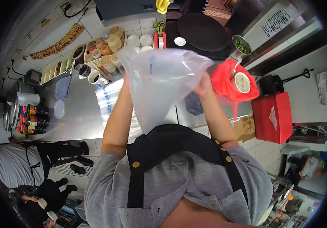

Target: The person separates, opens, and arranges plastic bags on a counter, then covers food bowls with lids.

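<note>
A clear plastic bag with small blue print is spread wide between my two hands, above the steel counter. At its left edge, my left hand grips the plastic, its fingers mostly hidden behind the bag. My right hand is closed on the opposite edge. Under my left forearm lies a stack of flat clear bags with blue print. Just right of my right hand, a red plastic bag sits open around a white round container. A dark cloth lies below my right hand.
Sauce bottles crowd a basket at the back left, beside white cups. Green-handled scissors stand near black round trays. A steel pot holds green pieces. A red bin stands right. Several people work behind, including one at left.
</note>
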